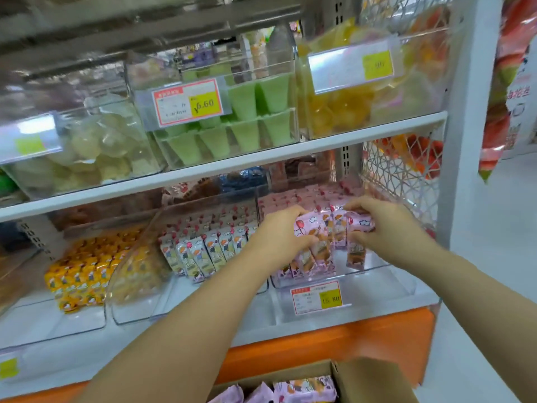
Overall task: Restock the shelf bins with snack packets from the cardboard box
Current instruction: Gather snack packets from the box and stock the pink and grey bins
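Note:
Both my hands reach into the clear right-hand bin (377, 282) on the lower shelf. My left hand (280, 232) and my right hand (386, 225) together grip a bunch of pink snack packets (328, 228) from either side, held upright over more pink packets lying in the bin. A cardboard box (363, 379) stands open at the bottom edge of the view, with several pink packets (302, 391) inside it.
The middle bin (186, 303) holds white packets (200, 254), and the left bin holds yellow packets (84, 274). The upper shelf carries bins of green cups (250, 112), yellow jellies (343, 109) and pale jellies. A white post (467, 135) bounds the shelf on the right.

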Motion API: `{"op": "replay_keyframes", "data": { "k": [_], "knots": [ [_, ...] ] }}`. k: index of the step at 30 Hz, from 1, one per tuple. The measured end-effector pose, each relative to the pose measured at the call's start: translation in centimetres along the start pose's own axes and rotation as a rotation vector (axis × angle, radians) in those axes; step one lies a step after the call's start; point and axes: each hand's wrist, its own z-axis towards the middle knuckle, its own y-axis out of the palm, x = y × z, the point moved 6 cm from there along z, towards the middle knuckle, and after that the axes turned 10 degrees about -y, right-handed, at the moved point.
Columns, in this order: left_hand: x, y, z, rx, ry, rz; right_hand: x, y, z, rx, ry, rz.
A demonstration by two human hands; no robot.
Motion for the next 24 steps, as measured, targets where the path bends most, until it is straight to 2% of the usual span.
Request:
{"op": "replay_keyframes", "data": {
  "k": [4,7,12,18,24],
  "knots": [
    [-0.1,1.3,2.3,-0.048,-0.056,0.1,1.9,2.9,2.9,-0.124,0.03,-0.001],
    [0.4,2.0,3.7,-0.052,-0.046,0.16,2.8,5.0,4.9,-0.223,0.004,-0.053],
    [-0.1,3.7,5.3,-0.155,-0.102,0.216,3.3,7.2,6.4,-0.349,-0.045,-0.081],
    [-0.6,4.6,5.5,-0.188,-0.09,0.214,3.4,7.8,6.7,-0.374,-0.054,-0.2],
    [-0.6,4.7,5.4,-0.197,-0.089,0.211,3.1,7.3,6.5,-0.276,-0.061,-0.226]
  ]
}}
